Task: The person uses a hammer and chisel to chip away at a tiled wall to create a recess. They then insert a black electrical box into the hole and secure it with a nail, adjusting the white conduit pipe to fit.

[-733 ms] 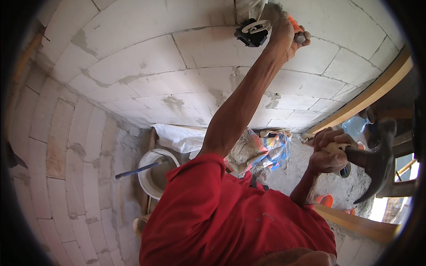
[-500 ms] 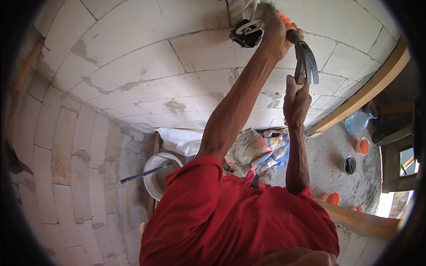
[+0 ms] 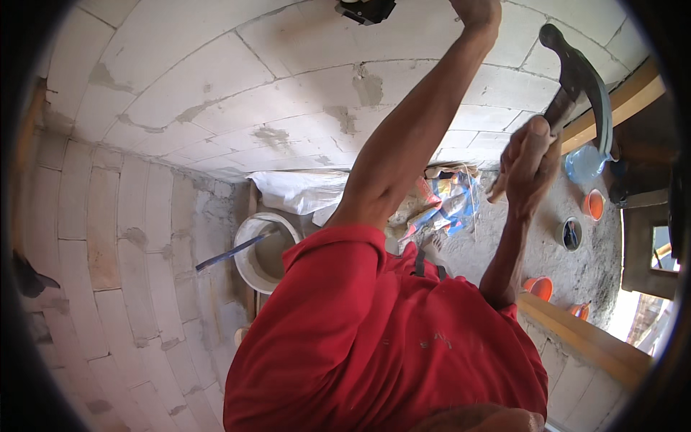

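My right hand (image 3: 529, 162) is wrapped round the handle of a claw hammer (image 3: 579, 68). The dark head is raised at the upper right, out in front of the pale block wall (image 3: 302, 93). My left arm reaches up along that wall. Only the back part of my left hand (image 3: 476, 13) shows at the top edge; its fingers and anything in them are cut off. To its left, a black box-like fitting (image 3: 367, 10) sits at the wall, partly out of view.
On the left, a white bucket (image 3: 241, 248) has a blue-handled tool (image 3: 230, 250) resting across it. A white sack (image 3: 299, 191) and a colourful sack (image 3: 453, 205) lie at the wall's foot. Orange buckets (image 3: 594, 205) and a water jug (image 3: 584, 165) stand right, near a wooden beam (image 3: 626, 101).
The hammer has swung away to the right, apart from the orange-gripped tool in my left hand. My left hand and the black fitting have shifted up, partly out of the picture.
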